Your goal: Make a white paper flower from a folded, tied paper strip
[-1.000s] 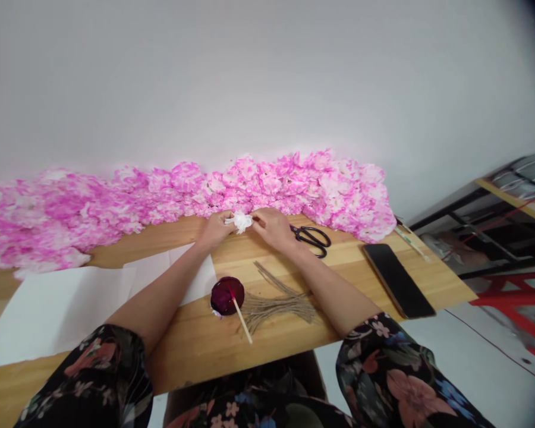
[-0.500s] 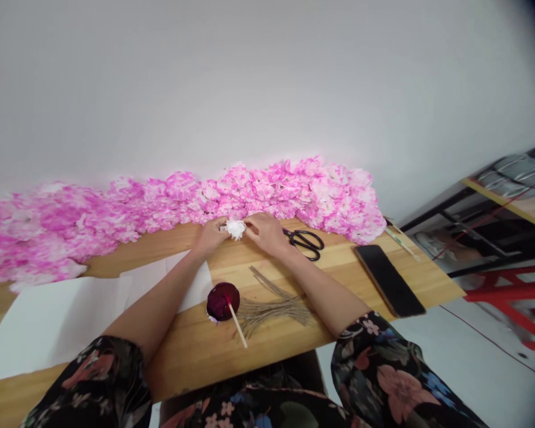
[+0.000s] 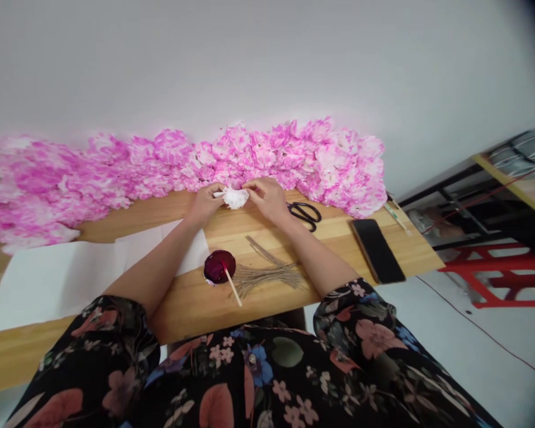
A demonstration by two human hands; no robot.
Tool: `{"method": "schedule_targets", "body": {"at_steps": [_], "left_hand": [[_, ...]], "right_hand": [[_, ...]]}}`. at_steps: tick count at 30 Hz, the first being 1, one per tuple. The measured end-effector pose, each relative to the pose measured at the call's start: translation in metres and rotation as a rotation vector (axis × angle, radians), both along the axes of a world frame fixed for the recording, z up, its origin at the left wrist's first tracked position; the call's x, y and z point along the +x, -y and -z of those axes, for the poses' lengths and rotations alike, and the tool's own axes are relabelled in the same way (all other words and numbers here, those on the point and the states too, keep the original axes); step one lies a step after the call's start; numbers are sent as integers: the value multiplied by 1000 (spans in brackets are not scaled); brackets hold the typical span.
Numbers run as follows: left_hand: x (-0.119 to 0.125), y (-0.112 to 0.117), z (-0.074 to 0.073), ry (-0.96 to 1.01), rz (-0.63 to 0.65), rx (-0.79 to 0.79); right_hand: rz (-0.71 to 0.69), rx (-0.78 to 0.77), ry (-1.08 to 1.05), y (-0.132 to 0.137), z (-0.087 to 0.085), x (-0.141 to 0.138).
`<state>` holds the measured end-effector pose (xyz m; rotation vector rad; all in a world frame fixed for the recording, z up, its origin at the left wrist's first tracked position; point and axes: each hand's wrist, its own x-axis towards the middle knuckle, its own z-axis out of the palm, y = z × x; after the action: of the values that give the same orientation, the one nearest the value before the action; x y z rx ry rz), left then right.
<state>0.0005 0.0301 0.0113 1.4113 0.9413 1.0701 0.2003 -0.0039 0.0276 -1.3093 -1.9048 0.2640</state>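
Note:
A small white paper flower (image 3: 235,198) is between my two hands, above the far part of the wooden table. My left hand (image 3: 206,203) is closed on its gathered left end. The fingertips of my right hand (image 3: 267,199) are pinched together at the flower's right edge, on its petals. A long bank of pink-and-white paper flowers (image 3: 160,160) lies just beyond both hands. Black-handled scissors (image 3: 305,214) rest beside my right wrist, their blades hidden behind it.
Nearer me on the table (image 3: 267,318) stand a dish of dark red liquid (image 3: 214,266) with a wooden stick (image 3: 233,288) in it and a bundle of thin brown stems (image 3: 267,275). White paper sheets (image 3: 49,279) lie left, a phone (image 3: 378,251) right. A red stool (image 3: 494,279) stands beyond the table's right end.
The view has tipped downward, so the table and flowers sit higher in the picture. The white flower has turned, showing more of its gathered left end. Both hands stay on it.

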Motion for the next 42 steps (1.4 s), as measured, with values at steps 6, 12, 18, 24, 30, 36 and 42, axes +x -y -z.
{"method": "schedule_targets", "body": {"at_steps": [6,12,18,24,30,36,42], "left_hand": [[-1,2,-3,20,3,3],[-1,0,0,28,-18,-11],[-1,-4,4,-18,-3,-31],[1,-3,6,-60,-15,-51],[6,4,4,-132,-60,24],[8,9,-1,-216,-115,84],[7,6,0,-210,-99,109]], "right_hand": [[-57,-25,62,2,-1,-1],[-92,5,56,2,-1,2],[-106,-20,140,2,2,-1],[-117,22,255,5,5,-6],[-78,44,338,5,10,-12],[-49,62,363,5,12,-14],[42,-68,132,4,12,-12]]}}
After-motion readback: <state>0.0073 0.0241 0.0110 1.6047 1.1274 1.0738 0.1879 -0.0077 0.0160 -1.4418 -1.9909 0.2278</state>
